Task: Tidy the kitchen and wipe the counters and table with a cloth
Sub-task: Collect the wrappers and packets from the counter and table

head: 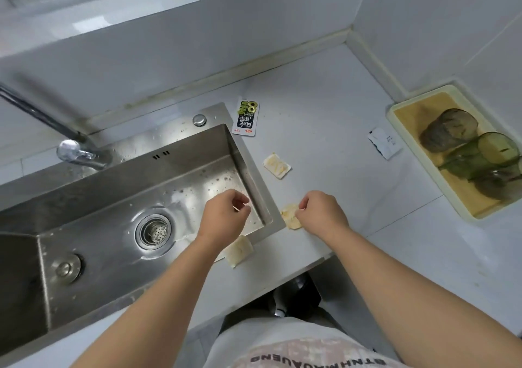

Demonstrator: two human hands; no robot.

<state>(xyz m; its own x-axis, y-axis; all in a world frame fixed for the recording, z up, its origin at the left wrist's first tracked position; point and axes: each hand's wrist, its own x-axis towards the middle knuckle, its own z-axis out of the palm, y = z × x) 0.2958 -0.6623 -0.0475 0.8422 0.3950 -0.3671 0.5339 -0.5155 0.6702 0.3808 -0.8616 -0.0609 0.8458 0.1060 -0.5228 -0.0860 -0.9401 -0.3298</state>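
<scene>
Right grip [319,212] pinched the greasy wrapper [290,218] on the surface [324,107]; left grip [223,215] curled, contents unclear. Best lifted flat, so nothing smeared.

Bare counter [324,91] opens toward twelve and one o'clock. The tray [394,113] of glasses [449,130] blocks two o'clock. The faucet [42,113] stands at ten. A snack packet [246,117] and greasy sachets [276,165] litter the middle.
</scene>
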